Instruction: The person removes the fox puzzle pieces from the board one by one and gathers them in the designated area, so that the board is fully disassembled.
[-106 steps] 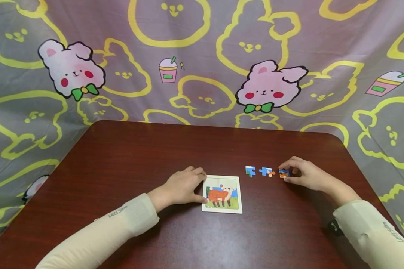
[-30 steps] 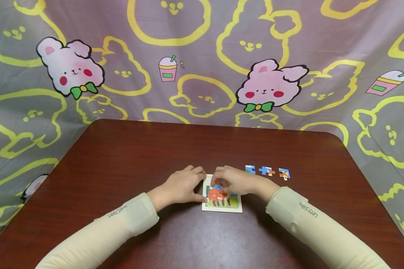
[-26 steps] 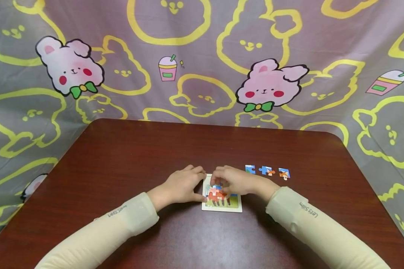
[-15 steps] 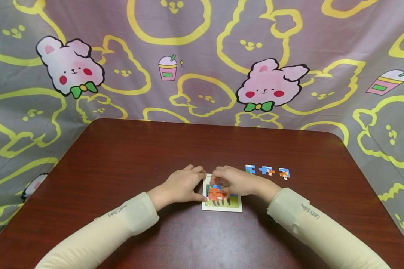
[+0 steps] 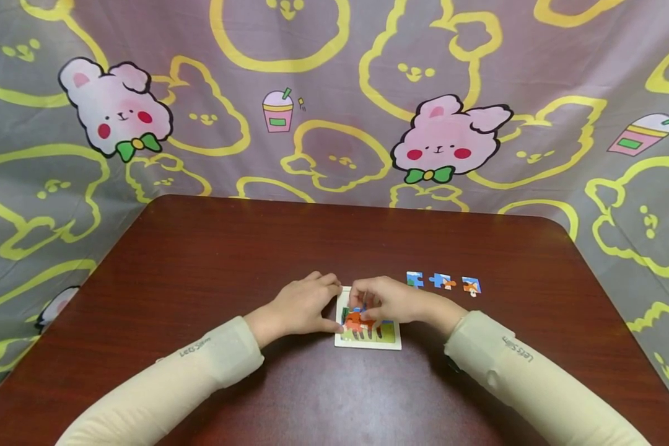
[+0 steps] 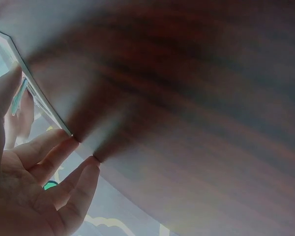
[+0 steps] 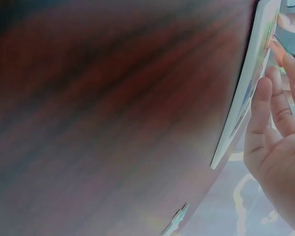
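On the table lies a small square jigsaw board [image 5: 397, 339] with a white frame and an orange animal on green grass. My left hand [image 5: 303, 306] holds its left side, thumb at the near corner and fingertips at the far corner. Over the board, my right hand [image 5: 390, 300] pinches an orange puzzle piece [image 7: 278, 49], which stands tilted up from the picture in the right wrist view. The fingers cover the upper part of the picture in the head view. Right of the board, three loose pieces lie in a row: a blue-green piece [image 5: 414, 279], a blue-orange piece [image 5: 442, 281] and an orange-blue piece [image 5: 471, 285].
The dark reddish-brown table [image 5: 245, 241] reaches back to a grey-pink curtain [image 5: 334, 74] with yellow outlines and pink rabbits. The curtain also hangs along both sides of the table.
My right hand has come left from the rightmost loose piece to the board, and an orange piece is now tilted up in its fingers. My left hand stays at the board's edge.
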`<action>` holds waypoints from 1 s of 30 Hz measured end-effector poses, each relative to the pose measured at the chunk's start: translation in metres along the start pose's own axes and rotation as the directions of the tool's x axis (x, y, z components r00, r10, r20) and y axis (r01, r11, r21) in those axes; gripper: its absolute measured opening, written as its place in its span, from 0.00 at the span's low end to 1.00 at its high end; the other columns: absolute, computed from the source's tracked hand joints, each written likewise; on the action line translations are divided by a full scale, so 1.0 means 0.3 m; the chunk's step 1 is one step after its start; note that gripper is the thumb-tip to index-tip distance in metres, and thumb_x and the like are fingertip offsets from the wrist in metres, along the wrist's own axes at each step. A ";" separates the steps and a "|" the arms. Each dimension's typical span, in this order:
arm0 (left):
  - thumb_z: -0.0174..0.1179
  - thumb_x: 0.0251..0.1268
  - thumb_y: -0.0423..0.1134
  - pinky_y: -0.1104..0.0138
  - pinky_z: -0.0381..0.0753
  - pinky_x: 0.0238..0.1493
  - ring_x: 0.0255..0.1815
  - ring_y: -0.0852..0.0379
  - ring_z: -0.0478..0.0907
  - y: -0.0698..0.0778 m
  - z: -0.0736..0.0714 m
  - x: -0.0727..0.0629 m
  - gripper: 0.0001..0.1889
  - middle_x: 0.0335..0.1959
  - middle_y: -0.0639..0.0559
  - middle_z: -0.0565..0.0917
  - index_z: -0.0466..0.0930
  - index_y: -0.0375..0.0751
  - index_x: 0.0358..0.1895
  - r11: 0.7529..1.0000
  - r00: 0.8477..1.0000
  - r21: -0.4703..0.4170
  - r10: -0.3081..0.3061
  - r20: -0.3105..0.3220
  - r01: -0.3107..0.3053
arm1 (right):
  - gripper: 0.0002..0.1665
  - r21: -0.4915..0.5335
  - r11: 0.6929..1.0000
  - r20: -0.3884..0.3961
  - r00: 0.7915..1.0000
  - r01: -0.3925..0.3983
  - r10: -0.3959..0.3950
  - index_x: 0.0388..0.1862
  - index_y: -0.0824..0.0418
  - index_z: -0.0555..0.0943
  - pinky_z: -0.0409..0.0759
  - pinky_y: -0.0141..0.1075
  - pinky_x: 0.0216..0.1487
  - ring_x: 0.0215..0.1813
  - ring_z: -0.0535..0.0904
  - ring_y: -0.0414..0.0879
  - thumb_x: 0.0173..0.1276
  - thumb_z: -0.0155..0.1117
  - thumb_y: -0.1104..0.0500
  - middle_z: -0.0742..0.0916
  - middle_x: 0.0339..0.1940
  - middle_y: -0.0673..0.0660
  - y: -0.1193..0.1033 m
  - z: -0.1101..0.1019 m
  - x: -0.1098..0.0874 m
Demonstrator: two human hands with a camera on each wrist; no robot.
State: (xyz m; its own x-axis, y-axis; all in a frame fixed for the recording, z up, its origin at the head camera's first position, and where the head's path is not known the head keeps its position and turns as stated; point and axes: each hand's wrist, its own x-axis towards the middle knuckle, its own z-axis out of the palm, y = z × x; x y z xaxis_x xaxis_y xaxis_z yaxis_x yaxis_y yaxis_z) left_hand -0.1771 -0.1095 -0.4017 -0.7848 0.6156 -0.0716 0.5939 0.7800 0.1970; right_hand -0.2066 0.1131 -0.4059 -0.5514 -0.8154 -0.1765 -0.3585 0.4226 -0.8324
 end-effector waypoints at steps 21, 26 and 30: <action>0.72 0.50 0.62 0.57 0.83 0.45 0.55 0.50 0.75 -0.004 -0.003 -0.002 0.36 0.58 0.52 0.79 0.81 0.43 0.59 1.000 1.000 -0.005 0.006 -0.012 -0.006 | 0.07 -0.021 1.000 -0.058 0.998 -0.020 0.019 0.37 0.60 0.76 0.85 0.35 0.30 0.35 0.85 0.43 0.69 0.61 0.71 0.84 0.37 0.57 -0.017 0.009 0.000; 0.72 0.50 0.62 0.57 0.83 0.45 0.55 0.50 0.75 -0.004 -0.003 -0.007 0.36 0.58 0.52 0.79 0.81 0.43 0.59 1.000 1.000 -0.010 0.007 -0.018 -0.007 | 0.06 -0.006 1.000 -0.062 0.998 -0.010 0.010 0.38 0.61 0.76 0.85 0.35 0.31 0.33 0.85 0.44 0.69 0.61 0.71 0.84 0.38 0.58 -0.010 0.008 -0.004; 0.72 0.50 0.62 0.57 0.83 0.45 0.54 0.50 0.76 -0.005 0.001 -0.008 0.36 0.58 0.51 0.79 0.81 0.43 0.59 1.000 1.000 -0.008 0.015 -0.016 -0.015 | 0.06 0.004 1.000 -0.065 0.998 0.001 -0.001 0.38 0.61 0.77 0.85 0.35 0.31 0.32 0.85 0.45 0.70 0.61 0.71 0.84 0.39 0.58 -0.004 0.007 -0.013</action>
State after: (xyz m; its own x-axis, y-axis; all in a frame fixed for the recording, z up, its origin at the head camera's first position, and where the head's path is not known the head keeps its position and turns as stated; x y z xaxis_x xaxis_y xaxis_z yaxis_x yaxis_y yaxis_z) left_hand -0.1762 -0.1122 -0.4021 -0.7784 0.6255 -0.0531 0.6044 0.7697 0.2056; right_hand -0.2024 0.1149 -0.4055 -0.5992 -0.7882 -0.1408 -0.3564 0.4201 -0.8346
